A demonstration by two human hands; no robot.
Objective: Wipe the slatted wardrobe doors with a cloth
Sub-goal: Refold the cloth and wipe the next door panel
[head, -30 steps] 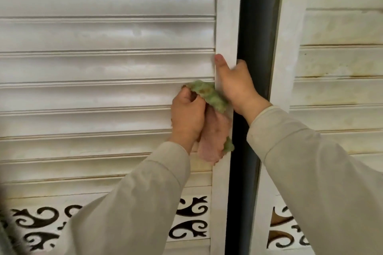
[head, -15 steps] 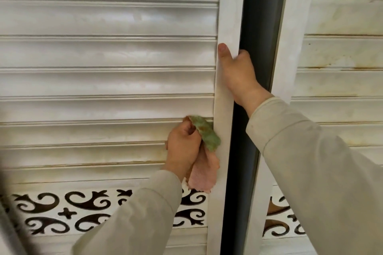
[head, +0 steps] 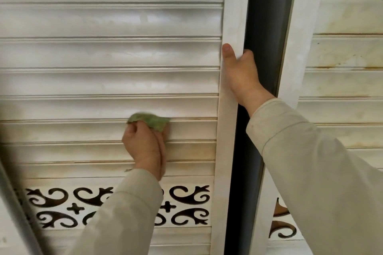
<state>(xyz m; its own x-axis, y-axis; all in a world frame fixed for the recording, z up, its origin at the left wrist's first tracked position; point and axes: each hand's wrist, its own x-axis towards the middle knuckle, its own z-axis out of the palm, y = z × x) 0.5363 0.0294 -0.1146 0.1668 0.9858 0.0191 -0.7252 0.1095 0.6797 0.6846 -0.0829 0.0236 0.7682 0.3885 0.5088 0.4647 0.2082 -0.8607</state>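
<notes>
Nearest to us, two pale beige sleeves rise from the bottom edge: the left sleeve crosses a carved scrollwork panel set into the left door, and the right sleeve comes in from the lower right.

Beyond the left sleeve we see the left hand, its fingers curled round a green cloth and pressing it against the slats of the left door. The cloth bunches over the top of the fist, on the third slat above the scrollwork panel, and a pinkish part of it hangs down along the right side of the hand. The cloth sits well to the left of the door's upright frame, roughly midway across the visible slats. The slats just around it and below it carry yellowish-brown staining, while those higher up the door look cleaner and glossier.

Further up and to the right, the right hand grips the edge of that frame, the thumb lying flat on its front face and the fingers wrapped round behind it into the dark gap between the doors.

Right of the gap stands the right door, its slats streaked with brown marks, with another scrollwork cut-out low down.
</notes>
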